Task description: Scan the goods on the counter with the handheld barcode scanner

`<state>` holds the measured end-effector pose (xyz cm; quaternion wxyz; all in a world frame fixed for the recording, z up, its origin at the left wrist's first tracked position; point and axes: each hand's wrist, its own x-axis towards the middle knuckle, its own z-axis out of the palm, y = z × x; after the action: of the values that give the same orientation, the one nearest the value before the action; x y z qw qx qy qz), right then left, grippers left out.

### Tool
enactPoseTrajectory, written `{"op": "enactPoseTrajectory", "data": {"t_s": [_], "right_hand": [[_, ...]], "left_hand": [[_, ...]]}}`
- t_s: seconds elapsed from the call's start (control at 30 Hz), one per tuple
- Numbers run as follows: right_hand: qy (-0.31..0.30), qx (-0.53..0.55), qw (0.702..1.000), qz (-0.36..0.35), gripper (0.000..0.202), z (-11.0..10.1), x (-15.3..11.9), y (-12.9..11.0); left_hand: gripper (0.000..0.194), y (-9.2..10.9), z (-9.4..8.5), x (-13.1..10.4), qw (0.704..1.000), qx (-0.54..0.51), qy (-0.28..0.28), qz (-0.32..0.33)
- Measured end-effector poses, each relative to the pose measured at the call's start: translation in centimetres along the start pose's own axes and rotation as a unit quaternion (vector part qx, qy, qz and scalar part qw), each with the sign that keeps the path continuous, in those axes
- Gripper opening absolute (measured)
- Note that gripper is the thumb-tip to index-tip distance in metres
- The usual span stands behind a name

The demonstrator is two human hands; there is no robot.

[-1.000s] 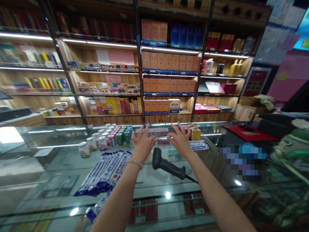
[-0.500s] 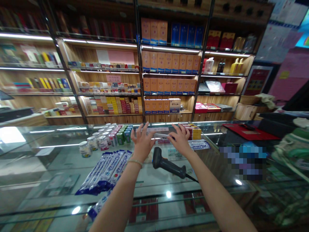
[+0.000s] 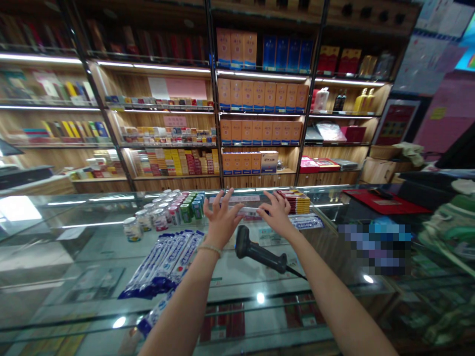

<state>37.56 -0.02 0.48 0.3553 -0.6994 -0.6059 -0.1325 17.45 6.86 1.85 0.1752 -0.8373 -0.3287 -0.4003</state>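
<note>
So compared with half a second ago, barely anything's different: the left hand (image 3: 220, 227) looks a touch nearer the right hand (image 3: 278, 217), and the thin pale strip (image 3: 251, 210) between them shows a bit shorter. The scanner (image 3: 260, 253) and the goods on the glass counter (image 3: 230, 272) are lying just as they were. The strip is up between the two hands, above and beyond the scanner's head, its ends right by the fingertips. Outer fingers on both hands are spread well apart, but honestly I can't tell if either thumb and forefinger are clamped on it, it's too small and washed out. Can't make out what it is, either. The left forearm covers part of the blue-and-white packets (image 3: 165, 264) and most of a loose packet (image 3: 154, 314) nearer the camera, the scanner's cable (image 3: 297, 273) slips behind the right forearm, and a pixelated patch (image 3: 376, 247) hides whatever's over on the right. Around that you've got little jars (image 3: 132, 230) and coloured tubs (image 3: 185, 213) on the left, a stack of red-and-yellow packs (image 3: 299, 202) partly behind the right hand, and a single packet (image 3: 308, 222) just in front of the stack.
</note>
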Motion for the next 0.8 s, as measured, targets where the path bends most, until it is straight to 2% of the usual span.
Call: {"op": "enactPoseTrajectory", "data": {"t_s": [0.33, 0.43, 0.53, 0.67, 0.8], "right_hand": [[-0.021, -0.098, 0.993, -0.055, 0.027, -2.3, 1.2, -2.0], [-0.016, -0.125, 0.989, -0.073, 0.039, -2.5, 0.9, -2.7], [-0.003, -0.134, 0.988, -0.08, 0.049, -2.7, 0.2, -3.4], [-0.001, -0.132, 0.989, -0.073, 0.048, -3.5, -1.4, -4.5], [-0.032, -0.122, 0.991, -0.053, 0.048, -3.9, -4.4, -5.8]], "left_hand": [[0.027, -0.4, -0.3, 0.1, 0.999, -0.003, 0.009, -0.04], [0.025, -0.4, -0.5, 0.1, 0.998, -0.007, 0.014, -0.062], [0.024, -0.6, -0.4, 0.0, 0.997, -0.004, 0.022, -0.071], [0.026, -0.8, 0.0, -0.2, 0.997, 0.004, 0.036, -0.075], [0.023, -0.9, 0.1, -0.2, 0.996, 0.002, 0.042, -0.078]]}}
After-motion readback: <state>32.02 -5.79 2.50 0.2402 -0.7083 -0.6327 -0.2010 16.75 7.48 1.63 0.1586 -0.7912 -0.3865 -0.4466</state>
